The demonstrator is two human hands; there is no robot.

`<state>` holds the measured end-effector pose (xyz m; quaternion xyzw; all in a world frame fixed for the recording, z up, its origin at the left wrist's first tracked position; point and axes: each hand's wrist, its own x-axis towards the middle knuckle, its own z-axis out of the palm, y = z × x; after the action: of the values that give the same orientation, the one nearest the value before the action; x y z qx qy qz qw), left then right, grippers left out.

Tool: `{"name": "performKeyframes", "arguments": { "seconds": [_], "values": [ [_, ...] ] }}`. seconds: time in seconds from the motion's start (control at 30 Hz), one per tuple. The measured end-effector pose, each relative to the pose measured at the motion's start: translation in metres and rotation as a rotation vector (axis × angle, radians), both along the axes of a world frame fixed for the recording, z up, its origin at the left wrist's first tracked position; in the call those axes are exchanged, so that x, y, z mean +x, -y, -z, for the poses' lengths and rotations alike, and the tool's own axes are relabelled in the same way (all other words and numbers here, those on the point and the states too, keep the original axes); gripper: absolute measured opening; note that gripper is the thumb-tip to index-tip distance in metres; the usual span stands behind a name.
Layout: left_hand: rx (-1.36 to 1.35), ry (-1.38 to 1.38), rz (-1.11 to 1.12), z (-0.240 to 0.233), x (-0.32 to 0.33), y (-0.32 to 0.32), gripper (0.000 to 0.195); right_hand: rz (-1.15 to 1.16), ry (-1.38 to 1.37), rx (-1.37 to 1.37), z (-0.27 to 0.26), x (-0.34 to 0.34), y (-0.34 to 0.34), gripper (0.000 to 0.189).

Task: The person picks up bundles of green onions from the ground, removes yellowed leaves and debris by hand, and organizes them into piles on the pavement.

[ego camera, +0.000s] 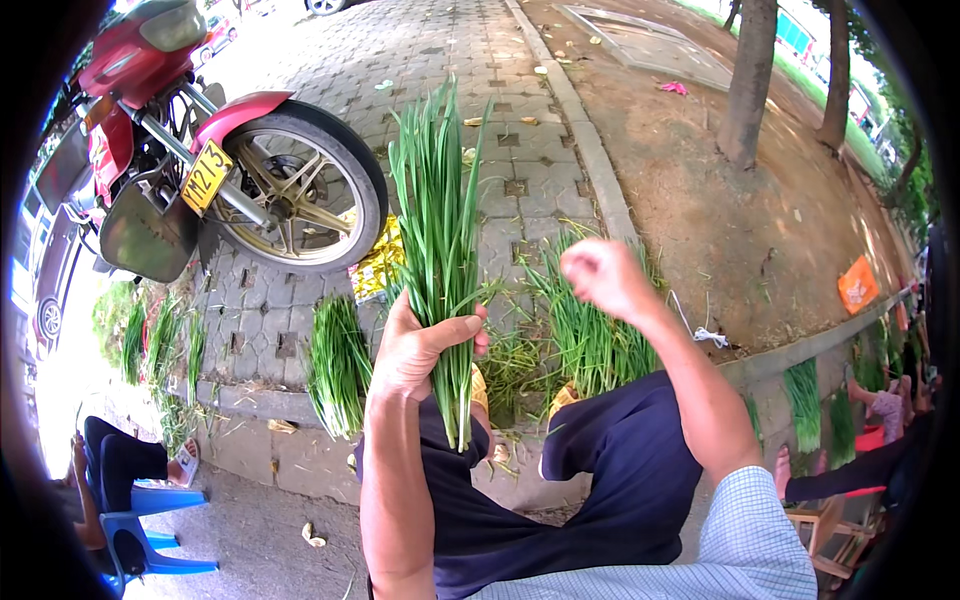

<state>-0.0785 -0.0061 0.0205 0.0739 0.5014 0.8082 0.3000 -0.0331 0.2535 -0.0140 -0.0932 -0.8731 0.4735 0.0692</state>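
A thick bunch of green garlic chives (442, 217) stands nearly upright in my left hand (424, 345). My thumb lies across its stalks, and the pale stalk ends point down between my knees. My right hand (607, 277) hovers over a loose heap of chives (600, 330) on the paving to the right. Its fingers are curled in, slightly blurred, and I see nothing in them. To the left of my feet lies a neat bundle of chives (335, 364). Yellowed trimmings (517, 367) are scattered between my sandals.
A red motorcycle's front wheel (300, 187) stands close ahead on the left, beside a gold foil wrapper (381, 259). A seated person's legs (124, 454) and a blue plastic stool (150, 544) are at left. More chive bundles (804, 405) and seated people are at right.
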Motion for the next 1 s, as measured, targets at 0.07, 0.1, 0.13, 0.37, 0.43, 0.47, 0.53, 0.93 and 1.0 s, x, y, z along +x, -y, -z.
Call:
{"name": "performKeyframes", "arguments": {
  "seconds": [0.07,0.1,0.13,0.37,0.43,0.47,0.53,0.93,1.0],
  "values": [
    [-0.001,0.005,0.002,-0.002,0.000,-0.003,0.039,-0.295,-0.130,0.467,0.014,0.005,0.012,0.026],
    [-0.002,0.010,0.001,-0.002,0.001,-0.003,0.039,-0.389,-0.193,0.654,0.014,0.005,0.020,0.029],
    [-0.012,0.006,0.012,-0.001,0.001,-0.005,0.039,-0.311,-0.224,0.562,0.009,0.005,0.022,0.027],
    [-0.013,-0.112,0.079,0.007,0.006,-0.014,0.040,-0.210,-0.530,0.103,-0.053,0.011,0.083,0.027],
    [0.016,-0.148,0.042,0.008,0.011,-0.022,0.043,-0.188,-0.481,0.313,-0.048,0.011,0.093,0.031],
    [0.019,-0.148,0.059,0.008,0.011,-0.024,0.043,-0.149,-0.461,0.314,-0.046,0.011,0.094,0.031],
    [0.006,-0.147,0.085,0.008,0.010,-0.023,0.044,-0.123,-0.411,0.313,-0.043,0.010,0.095,0.030],
    [-0.093,-0.176,0.173,0.015,0.008,-0.018,0.049,-0.157,-0.554,0.417,-0.030,0.006,0.087,0.011],
    [-0.101,-0.140,0.178,0.009,0.009,-0.017,0.051,-0.119,-0.587,0.393,-0.029,0.003,0.083,0.008]
  ]
}}
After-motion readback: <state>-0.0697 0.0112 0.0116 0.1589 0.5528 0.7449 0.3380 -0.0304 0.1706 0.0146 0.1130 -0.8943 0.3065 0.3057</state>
